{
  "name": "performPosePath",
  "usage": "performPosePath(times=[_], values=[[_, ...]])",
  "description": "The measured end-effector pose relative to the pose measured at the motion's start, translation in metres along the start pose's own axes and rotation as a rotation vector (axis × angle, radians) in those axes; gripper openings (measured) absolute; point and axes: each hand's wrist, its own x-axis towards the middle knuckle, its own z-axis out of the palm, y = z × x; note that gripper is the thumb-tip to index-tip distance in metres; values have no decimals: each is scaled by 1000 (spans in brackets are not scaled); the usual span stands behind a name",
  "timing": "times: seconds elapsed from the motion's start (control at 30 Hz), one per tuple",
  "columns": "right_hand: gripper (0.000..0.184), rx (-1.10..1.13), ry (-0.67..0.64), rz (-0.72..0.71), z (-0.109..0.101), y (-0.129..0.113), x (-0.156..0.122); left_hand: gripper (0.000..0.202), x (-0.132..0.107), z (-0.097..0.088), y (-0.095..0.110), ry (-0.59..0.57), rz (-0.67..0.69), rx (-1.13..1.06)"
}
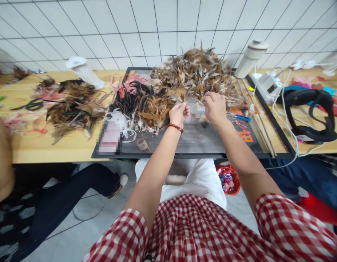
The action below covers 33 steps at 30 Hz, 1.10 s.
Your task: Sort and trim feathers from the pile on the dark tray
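Note:
My left hand [180,113] is closed in a pinch, and a small brown feather [181,94] rises from its fingertips. To its right, my right hand [214,106] has its fingers bent and drawn together at the front edge of a large heap of brown and cream feathers [195,71]. Anything in those right fingers is hidden. Beside my left hand lies a bunch of orange-brown feathers [154,109], with black feathers [125,100] further left. Both hands are over a dark, black-edged board [190,143].
White ribbon [127,123] and a blurred-out rectangle [110,136] lie at the board's left. Blue-handled scissors [241,117] and thin sticks [260,120] are at right. A pale bottle [250,58], power strip [269,85] and black headset [307,114] stand beyond. People sit on both sides.

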Motion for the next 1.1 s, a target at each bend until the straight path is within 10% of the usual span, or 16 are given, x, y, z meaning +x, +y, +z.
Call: performPosePath(times=[0.3, 0.53, 1.1], values=[[39, 14, 13, 119, -3, 6, 2, 12, 0, -1, 0, 20, 29, 6], [33, 61, -24, -143, -6, -4, 1, 14, -1, -1, -3, -7, -19, 113], [30, 37, -17, -170, -2, -10, 1, 28, -11, 3, -3, -144, -132, 277]])
